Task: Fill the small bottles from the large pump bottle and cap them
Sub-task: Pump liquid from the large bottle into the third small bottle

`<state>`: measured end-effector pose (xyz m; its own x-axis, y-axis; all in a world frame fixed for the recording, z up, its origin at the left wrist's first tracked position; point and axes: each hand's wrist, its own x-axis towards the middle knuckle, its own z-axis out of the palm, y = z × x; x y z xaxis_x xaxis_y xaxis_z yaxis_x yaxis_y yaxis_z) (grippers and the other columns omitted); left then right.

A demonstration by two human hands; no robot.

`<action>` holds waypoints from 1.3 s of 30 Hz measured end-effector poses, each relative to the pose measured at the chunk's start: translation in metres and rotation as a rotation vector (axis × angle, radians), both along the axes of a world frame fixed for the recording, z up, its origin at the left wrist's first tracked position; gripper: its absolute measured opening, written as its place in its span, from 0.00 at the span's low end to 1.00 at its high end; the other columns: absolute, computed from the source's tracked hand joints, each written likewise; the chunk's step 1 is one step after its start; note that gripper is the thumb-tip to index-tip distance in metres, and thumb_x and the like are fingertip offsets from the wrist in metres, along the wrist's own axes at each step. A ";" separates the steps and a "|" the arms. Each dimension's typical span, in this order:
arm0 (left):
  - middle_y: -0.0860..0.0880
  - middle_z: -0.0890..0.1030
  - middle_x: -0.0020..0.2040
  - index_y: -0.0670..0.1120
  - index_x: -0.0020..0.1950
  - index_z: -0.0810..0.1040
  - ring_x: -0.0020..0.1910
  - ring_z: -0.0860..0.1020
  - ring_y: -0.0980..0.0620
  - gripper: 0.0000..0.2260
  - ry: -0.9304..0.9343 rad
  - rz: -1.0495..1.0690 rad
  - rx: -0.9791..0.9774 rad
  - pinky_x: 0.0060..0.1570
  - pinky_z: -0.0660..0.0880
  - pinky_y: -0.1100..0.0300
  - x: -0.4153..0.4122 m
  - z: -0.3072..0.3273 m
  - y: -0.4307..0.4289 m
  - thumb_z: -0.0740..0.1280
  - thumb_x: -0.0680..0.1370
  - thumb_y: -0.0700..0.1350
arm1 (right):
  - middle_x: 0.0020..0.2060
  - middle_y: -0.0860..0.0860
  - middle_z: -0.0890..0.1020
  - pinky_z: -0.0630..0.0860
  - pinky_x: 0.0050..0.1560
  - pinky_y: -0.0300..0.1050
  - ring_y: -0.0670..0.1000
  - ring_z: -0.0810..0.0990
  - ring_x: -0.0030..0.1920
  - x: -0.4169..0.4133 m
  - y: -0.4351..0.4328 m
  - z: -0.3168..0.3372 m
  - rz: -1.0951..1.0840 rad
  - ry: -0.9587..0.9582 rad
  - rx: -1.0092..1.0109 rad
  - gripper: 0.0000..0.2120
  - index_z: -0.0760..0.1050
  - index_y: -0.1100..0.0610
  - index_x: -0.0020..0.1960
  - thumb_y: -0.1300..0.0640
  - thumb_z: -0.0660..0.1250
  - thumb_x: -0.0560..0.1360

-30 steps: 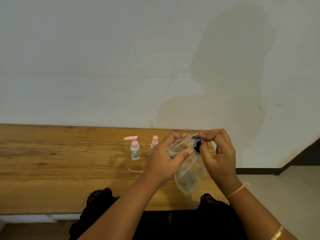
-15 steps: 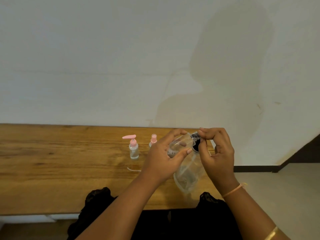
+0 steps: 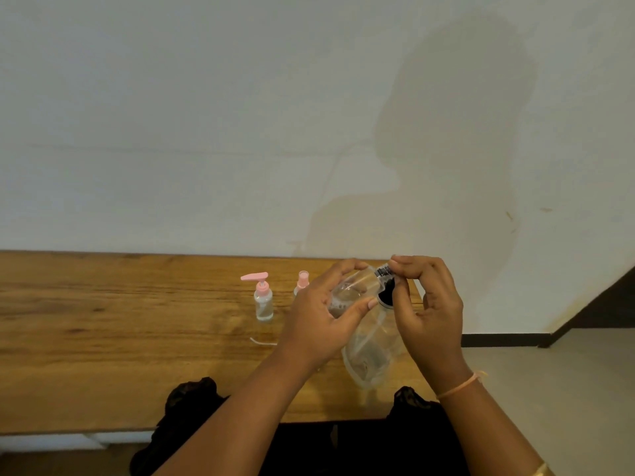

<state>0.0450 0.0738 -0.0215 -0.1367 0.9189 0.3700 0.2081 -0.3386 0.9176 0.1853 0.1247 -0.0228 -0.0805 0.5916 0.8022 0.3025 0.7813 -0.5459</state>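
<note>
My left hand (image 3: pixel 319 321) curls round a clear pouch (image 3: pixel 371 352) while my right hand (image 3: pixel 429 304) pinches its labelled top, above the counter (image 3: pixel 103 321). Two small bottles (image 3: pixel 263 302) stand just beyond my left hand. If the top gives suddenly, I judge the pouch could jerk and topple them.

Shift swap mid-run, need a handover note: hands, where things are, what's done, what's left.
Left hand grips the upper part of a clear plastic pouch; right hand pinches its top edge by the barcode label.
Small pink-pump bottle and pink-topped small bottle stand on the wooden table with tops on; a thin white strip lies nearer.
Done: fill levels unclear.
Left: open the pouch; no large pump bottle in view; fill, cap.
</note>
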 end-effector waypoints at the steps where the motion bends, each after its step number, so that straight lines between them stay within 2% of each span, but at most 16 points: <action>1: 0.63 0.79 0.54 0.65 0.56 0.74 0.53 0.79 0.60 0.18 0.004 0.001 0.001 0.48 0.79 0.61 0.000 0.000 0.001 0.71 0.72 0.47 | 0.47 0.50 0.76 0.74 0.53 0.33 0.40 0.76 0.52 0.000 0.001 0.000 0.001 0.003 -0.004 0.07 0.75 0.55 0.49 0.62 0.60 0.74; 10: 0.64 0.78 0.53 0.62 0.57 0.74 0.53 0.79 0.63 0.17 0.041 0.020 -0.048 0.48 0.80 0.59 -0.001 -0.005 0.001 0.73 0.72 0.46 | 0.47 0.46 0.74 0.71 0.54 0.30 0.38 0.75 0.53 0.000 0.001 -0.009 -0.012 -0.006 -0.027 0.07 0.75 0.56 0.49 0.63 0.60 0.74; 13: 0.63 0.78 0.53 0.61 0.57 0.75 0.52 0.79 0.62 0.17 0.022 0.017 -0.043 0.48 0.80 0.57 -0.002 -0.004 -0.001 0.73 0.73 0.44 | 0.46 0.48 0.75 0.72 0.53 0.30 0.38 0.75 0.52 -0.002 -0.003 -0.006 -0.016 0.010 -0.035 0.07 0.75 0.56 0.49 0.62 0.60 0.74; 20: 0.62 0.79 0.55 0.60 0.59 0.74 0.53 0.79 0.62 0.17 0.052 0.046 0.018 0.49 0.78 0.66 -0.001 -0.003 -0.001 0.71 0.72 0.49 | 0.48 0.51 0.77 0.74 0.54 0.33 0.41 0.77 0.53 -0.005 -0.005 -0.001 -0.013 0.037 -0.043 0.09 0.76 0.55 0.50 0.62 0.60 0.74; 26: 0.62 0.78 0.55 0.64 0.57 0.73 0.54 0.79 0.61 0.17 0.044 0.033 -0.026 0.49 0.80 0.57 0.000 -0.005 0.002 0.70 0.71 0.52 | 0.46 0.51 0.76 0.73 0.53 0.32 0.39 0.76 0.52 -0.002 -0.003 -0.005 -0.034 0.021 -0.050 0.08 0.75 0.56 0.48 0.65 0.61 0.74; 32: 0.63 0.78 0.55 0.63 0.57 0.74 0.55 0.78 0.63 0.16 0.055 0.033 -0.028 0.49 0.78 0.63 -0.001 -0.004 0.000 0.71 0.71 0.50 | 0.46 0.51 0.76 0.73 0.53 0.31 0.39 0.75 0.52 -0.003 -0.003 -0.007 -0.050 0.002 -0.033 0.11 0.75 0.56 0.48 0.70 0.62 0.72; 39: 0.60 0.79 0.56 0.61 0.59 0.73 0.56 0.77 0.61 0.17 0.078 0.049 0.038 0.48 0.74 0.73 0.002 -0.002 -0.002 0.71 0.72 0.50 | 0.47 0.53 0.78 0.74 0.53 0.33 0.41 0.77 0.52 -0.004 -0.008 0.001 -0.031 0.052 -0.024 0.08 0.75 0.55 0.50 0.62 0.60 0.74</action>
